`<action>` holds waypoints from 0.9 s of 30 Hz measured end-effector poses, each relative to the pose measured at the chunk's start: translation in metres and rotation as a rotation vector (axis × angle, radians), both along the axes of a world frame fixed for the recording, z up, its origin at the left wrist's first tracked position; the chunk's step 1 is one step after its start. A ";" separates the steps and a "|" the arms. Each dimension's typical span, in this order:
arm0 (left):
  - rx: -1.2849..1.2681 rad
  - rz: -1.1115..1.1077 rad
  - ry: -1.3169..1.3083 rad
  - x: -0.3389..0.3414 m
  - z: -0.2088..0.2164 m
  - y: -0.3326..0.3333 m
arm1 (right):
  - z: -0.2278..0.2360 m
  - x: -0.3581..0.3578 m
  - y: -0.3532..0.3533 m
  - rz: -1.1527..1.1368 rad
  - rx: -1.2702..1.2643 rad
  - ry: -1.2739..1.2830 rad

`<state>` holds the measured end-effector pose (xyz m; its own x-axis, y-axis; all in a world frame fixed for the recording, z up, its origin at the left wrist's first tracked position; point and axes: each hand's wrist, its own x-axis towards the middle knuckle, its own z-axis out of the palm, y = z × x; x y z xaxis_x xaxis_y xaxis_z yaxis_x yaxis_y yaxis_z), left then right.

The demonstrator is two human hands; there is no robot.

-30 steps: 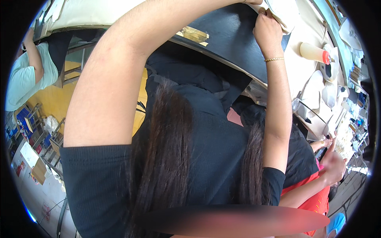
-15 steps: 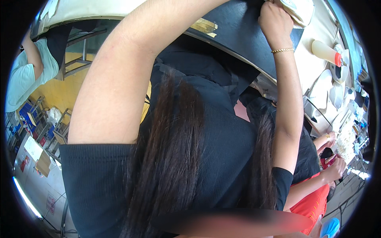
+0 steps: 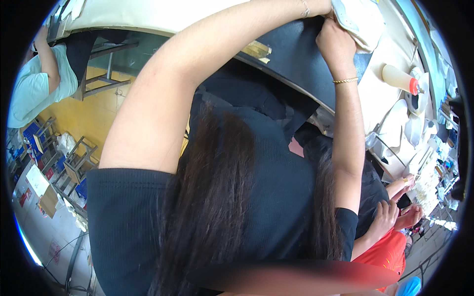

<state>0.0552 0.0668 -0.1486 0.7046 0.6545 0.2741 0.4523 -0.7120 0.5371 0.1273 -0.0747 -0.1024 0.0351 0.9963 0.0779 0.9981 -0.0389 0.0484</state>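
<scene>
A white shoe point(image 3: 364, 27) with a light grey part is at the top edge, partly cut off by the picture. My right hand point(image 3: 336, 43), below a gold bracelet, is closed at its near-left side, fingers curled against it and partly hidden. From the left, my left arm reaches across to the same shoe. My left hand point(image 3: 320, 7), with a thin bracelet at the wrist, is closed on the shoe's left edge; the top edge cuts part of it off. Both hands are over a black board point(image 3: 291, 42) on the worktable.
A cream squeeze bottle point(image 3: 397, 78) with a red collar lies on the table at right, near pale shoe soles point(image 3: 392, 118). A yellowish block point(image 3: 257, 50) is at the board's front edge. Co-workers' hands point(image 3: 382, 219) are at lower right; a person in light green point(image 3: 44, 93) is at left.
My left hand has come into view at the shoe. The shoe and my right hand have shifted slightly left and down in the picture. A co-worker's hands at right have moved.
</scene>
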 end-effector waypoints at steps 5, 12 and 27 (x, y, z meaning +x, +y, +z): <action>0.026 -0.024 -0.338 -0.009 0.009 -0.005 | -0.014 0.007 0.030 -0.082 0.026 -0.096; -0.034 0.000 -0.120 -0.004 0.003 0.000 | 0.004 -0.022 -0.002 0.037 0.189 -0.214; 0.380 -0.245 0.205 -0.061 0.058 -0.005 | 0.016 -0.015 -0.006 0.028 0.049 -0.136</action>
